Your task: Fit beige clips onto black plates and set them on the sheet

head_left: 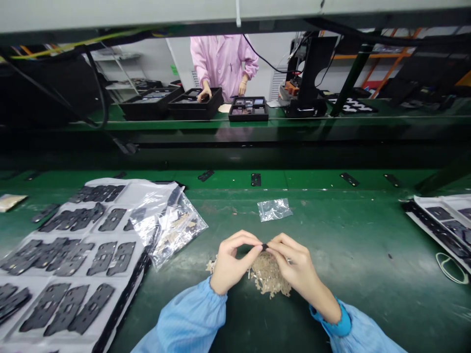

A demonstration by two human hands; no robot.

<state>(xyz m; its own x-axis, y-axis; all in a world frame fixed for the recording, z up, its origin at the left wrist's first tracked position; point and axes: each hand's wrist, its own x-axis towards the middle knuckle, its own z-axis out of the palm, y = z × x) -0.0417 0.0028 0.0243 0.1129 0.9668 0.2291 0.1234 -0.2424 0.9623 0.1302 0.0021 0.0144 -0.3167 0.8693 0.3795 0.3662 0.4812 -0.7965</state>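
Observation:
My left hand (231, 262) and my right hand (294, 264) meet above the green bench mat (349, 245), fingertips pinched together on a small dark part (264, 246). Under them lies a heap of small tan pieces (268, 277). Both wrists wear light blue sleeves. Which hand carries the part's weight is not clear; both pinch it.
A white tray of dark flat parts (66, 264) lies at left, with a clear plastic bag (172, 228) over its corner. A small empty bag (274, 209) lies ahead. More trays (445, 220) sit at right. A person in pink (222, 61) works at black trays (248, 109) across the conveyor.

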